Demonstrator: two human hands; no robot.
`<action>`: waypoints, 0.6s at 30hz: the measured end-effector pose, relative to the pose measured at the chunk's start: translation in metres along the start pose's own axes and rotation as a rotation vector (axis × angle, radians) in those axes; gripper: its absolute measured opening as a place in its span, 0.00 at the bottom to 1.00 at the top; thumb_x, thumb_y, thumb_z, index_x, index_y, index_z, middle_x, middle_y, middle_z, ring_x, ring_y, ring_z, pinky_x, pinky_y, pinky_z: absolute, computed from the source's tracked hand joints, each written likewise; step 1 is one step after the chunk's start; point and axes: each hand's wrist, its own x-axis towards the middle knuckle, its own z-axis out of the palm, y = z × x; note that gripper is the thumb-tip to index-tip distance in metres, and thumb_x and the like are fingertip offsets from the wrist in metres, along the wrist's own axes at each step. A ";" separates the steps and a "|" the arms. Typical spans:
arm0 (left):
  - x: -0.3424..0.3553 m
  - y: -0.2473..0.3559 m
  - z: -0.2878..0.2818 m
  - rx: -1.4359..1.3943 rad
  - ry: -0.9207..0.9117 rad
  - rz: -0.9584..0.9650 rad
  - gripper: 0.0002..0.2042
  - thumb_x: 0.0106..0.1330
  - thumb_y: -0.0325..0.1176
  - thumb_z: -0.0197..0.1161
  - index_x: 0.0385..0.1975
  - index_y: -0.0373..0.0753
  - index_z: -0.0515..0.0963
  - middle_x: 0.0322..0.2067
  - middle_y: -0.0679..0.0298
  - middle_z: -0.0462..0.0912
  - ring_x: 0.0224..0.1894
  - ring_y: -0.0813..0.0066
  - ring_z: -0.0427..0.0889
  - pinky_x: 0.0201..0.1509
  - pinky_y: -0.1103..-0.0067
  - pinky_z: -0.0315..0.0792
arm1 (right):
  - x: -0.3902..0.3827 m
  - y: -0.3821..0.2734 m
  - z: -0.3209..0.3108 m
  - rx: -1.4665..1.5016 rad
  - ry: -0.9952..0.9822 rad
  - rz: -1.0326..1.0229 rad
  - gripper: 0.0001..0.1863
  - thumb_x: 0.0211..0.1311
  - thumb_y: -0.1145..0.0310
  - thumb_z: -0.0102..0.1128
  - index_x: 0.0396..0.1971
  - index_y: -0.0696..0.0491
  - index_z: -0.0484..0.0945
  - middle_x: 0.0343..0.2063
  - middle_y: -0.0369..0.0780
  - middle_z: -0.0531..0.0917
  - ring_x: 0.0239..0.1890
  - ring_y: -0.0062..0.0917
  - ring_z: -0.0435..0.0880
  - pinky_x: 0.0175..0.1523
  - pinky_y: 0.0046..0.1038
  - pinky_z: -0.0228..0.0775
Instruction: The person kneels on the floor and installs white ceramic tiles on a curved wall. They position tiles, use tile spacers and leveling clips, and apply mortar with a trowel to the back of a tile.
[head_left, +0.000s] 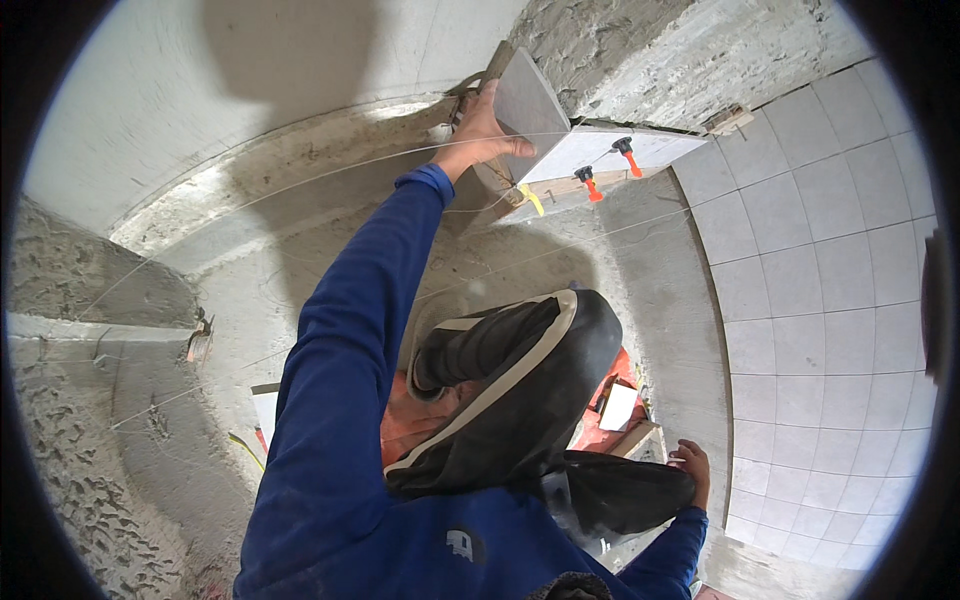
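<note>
My left hand (480,142) reaches far forward at the upper middle, gripping a grey tile (532,98) by its edge. The thumb lies on the tile's face; the other fingers go round behind it, partly hidden. Against that tile's lower right side sits a paler tile (648,148). Two orange-and-black tile levelling clips (589,184) stick out along the paler tile. Near my bent knee at the lower right, my right hand (692,470) has its fingers curled, with a small thin white stick (677,460) between them.
Grey tiles (800,270) cover the surface on the right. Thin strings (300,190) stretch across the work area. A yellow strip (532,200) hangs below the held tile. Rough concrete (90,480) lies at the left. Red sheeting (400,430) and a white block (619,407) are beneath my legs.
</note>
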 end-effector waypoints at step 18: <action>-0.005 0.008 -0.004 0.047 -0.045 -0.023 0.68 0.31 0.51 0.83 0.70 0.28 0.42 0.68 0.39 0.53 0.72 0.47 0.50 0.74 0.65 0.49 | 0.002 0.008 -0.003 -0.035 -0.017 -0.031 0.22 0.65 0.69 0.52 0.57 0.63 0.69 0.36 0.51 0.83 0.29 0.34 0.85 0.33 0.28 0.81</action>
